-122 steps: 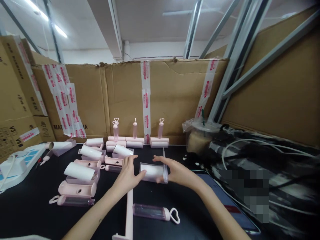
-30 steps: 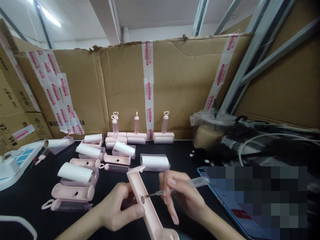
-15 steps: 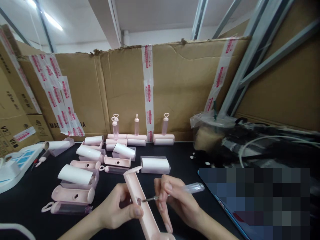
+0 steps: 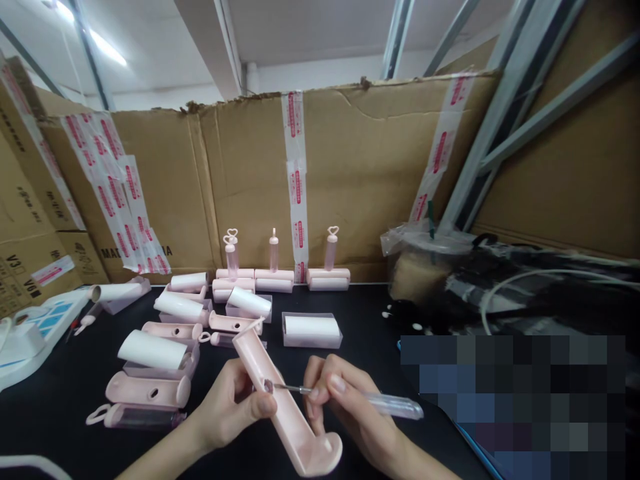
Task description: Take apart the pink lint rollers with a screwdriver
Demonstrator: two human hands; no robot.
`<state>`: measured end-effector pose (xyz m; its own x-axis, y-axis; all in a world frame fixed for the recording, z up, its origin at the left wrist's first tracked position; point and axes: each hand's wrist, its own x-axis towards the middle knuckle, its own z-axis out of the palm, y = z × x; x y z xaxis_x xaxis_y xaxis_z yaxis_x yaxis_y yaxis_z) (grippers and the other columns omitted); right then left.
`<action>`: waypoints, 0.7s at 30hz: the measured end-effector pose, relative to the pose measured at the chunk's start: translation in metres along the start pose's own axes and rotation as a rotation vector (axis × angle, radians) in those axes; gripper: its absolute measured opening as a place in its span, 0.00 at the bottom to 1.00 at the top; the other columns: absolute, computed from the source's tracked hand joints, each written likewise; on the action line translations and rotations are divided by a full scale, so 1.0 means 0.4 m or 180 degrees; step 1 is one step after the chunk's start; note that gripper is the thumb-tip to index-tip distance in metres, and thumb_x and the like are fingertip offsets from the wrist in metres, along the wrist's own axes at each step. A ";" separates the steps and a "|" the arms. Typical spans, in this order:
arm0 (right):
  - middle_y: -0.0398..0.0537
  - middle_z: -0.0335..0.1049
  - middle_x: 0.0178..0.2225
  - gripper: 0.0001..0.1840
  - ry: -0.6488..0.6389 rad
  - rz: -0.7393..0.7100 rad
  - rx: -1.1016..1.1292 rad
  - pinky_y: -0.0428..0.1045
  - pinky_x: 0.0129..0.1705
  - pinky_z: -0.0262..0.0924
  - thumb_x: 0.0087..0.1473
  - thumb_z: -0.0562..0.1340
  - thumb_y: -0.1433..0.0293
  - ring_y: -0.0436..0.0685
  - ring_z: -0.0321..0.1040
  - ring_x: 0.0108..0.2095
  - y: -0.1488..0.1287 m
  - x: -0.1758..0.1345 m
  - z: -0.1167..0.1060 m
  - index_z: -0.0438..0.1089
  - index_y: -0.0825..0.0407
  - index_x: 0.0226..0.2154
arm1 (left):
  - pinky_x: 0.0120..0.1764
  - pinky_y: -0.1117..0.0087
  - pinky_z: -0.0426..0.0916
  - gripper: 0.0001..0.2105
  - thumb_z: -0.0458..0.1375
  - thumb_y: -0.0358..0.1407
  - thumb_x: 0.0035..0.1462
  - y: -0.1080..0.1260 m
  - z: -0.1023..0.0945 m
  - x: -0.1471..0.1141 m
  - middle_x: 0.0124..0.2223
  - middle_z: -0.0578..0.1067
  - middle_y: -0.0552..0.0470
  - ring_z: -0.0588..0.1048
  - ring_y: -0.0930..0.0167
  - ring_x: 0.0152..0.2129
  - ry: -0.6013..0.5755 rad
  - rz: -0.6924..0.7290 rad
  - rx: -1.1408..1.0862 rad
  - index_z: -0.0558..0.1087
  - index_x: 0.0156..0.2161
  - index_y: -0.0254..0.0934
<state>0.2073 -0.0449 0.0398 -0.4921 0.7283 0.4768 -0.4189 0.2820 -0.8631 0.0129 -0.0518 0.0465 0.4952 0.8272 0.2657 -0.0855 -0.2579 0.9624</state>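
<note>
Nearest to us, our left hand (image 4: 235, 407) is wrapped around a long pale pink plastic channel-shaped housing (image 4: 285, 400), thumb pressed on its near edge beside the small round hole. Compared with half a second ago, the housing has swung: its far tip now leans further left and up, and its rounded lower end has come clear into view above the black table (image 4: 60, 393). Our right hand (image 4: 345, 400) pinches a slim screwdriver with a clear pinkish plastic handle (image 4: 350, 397) between thumb and fingers. The handle, which pointed up and right a moment ago, now lies lower and nearly level, while the metal tip remains at the hole. We judge that the fastening at that hole is under way, with the tool re-angled rather than withdrawn.

Just beyond the hands a white paper roll in a clear plastic tray (image 4: 313, 329) lies on the table, where it lay a second ago. To the left, more pink housings and white rolls (image 4: 155, 347) lie unmoved. Farther back, three upright assembled pink rollers with clear handles (image 4: 273, 267) stand against the brown cardboard wall (image 4: 350, 167).
</note>
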 end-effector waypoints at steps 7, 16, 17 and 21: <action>0.49 0.71 0.31 0.21 0.0510 -0.0512 -0.1487 0.47 0.24 0.64 0.60 0.46 0.57 0.51 0.68 0.22 -0.053 0.020 -0.044 0.67 0.52 0.39 | 0.28 0.73 0.62 0.21 0.62 0.48 0.43 -0.032 -0.014 -0.006 0.31 0.67 0.52 0.65 0.72 0.26 0.0293 -0.0244 0.1082 0.65 0.35 0.34; 0.51 0.70 0.29 0.28 0.0176 -0.0841 -0.4376 0.49 0.31 0.63 0.44 0.57 0.44 0.58 0.68 0.32 -0.033 0.050 0.004 0.66 0.53 0.33 | 0.44 0.65 0.65 0.12 0.49 0.30 0.55 -0.011 0.022 0.017 0.44 0.72 0.46 0.71 0.65 0.41 0.0114 0.0517 0.2944 0.65 0.45 0.38; 0.49 0.69 0.26 0.25 0.0250 -0.0810 -0.4448 0.46 0.27 0.61 0.49 0.55 0.47 0.55 0.67 0.27 -0.017 0.048 0.012 0.65 0.53 0.31 | 0.42 0.64 0.66 0.12 0.48 0.29 0.55 -0.020 0.030 0.018 0.43 0.72 0.45 0.72 0.64 0.39 0.0195 0.0565 0.3140 0.66 0.44 0.37; 0.45 0.65 0.23 0.16 0.0264 -0.1060 -0.4835 0.43 0.19 0.51 0.59 0.49 0.59 0.49 0.61 0.18 0.013 0.037 0.019 0.61 0.54 0.29 | 0.33 0.67 0.67 0.09 0.49 0.30 0.53 -0.047 0.060 0.025 0.34 0.76 0.46 0.74 0.63 0.31 0.0388 0.0143 0.3279 0.70 0.37 0.35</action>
<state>0.1922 -0.0375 0.0437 -0.4738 0.5234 0.7082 0.6660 0.7392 -0.1007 0.0400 -0.0508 0.0296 0.4142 0.8363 0.3592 0.7072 -0.5441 0.4515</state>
